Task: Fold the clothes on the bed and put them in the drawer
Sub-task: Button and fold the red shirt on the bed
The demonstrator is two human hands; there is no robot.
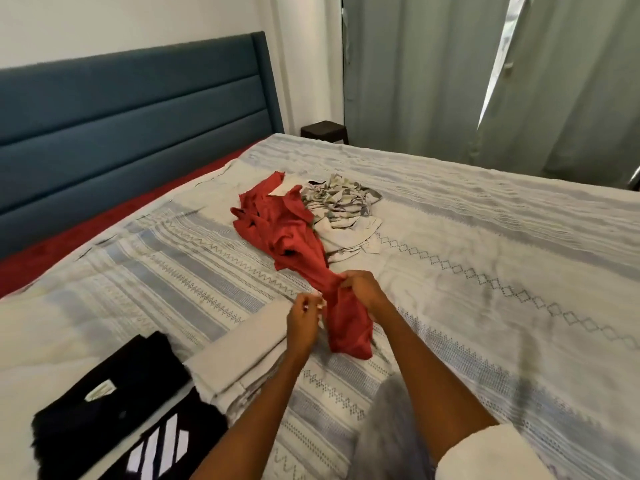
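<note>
Currently we hold the red garment point(287, 244) near the middle of the bed point(485, 271): our right hand point(360, 289) grips its bunched cloth, our left hand point(304, 320) pinches its edge with curled fingers point(313, 303). Folded black clothes point(110, 403) lie at the near left edge.

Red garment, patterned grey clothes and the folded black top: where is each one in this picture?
red garment point(287, 233): head view, on its crumpled middle.
patterned grey clothes point(341, 206): head view, middle of the heap.
folded black top point(114, 389): head view, by its neck label.
</note>
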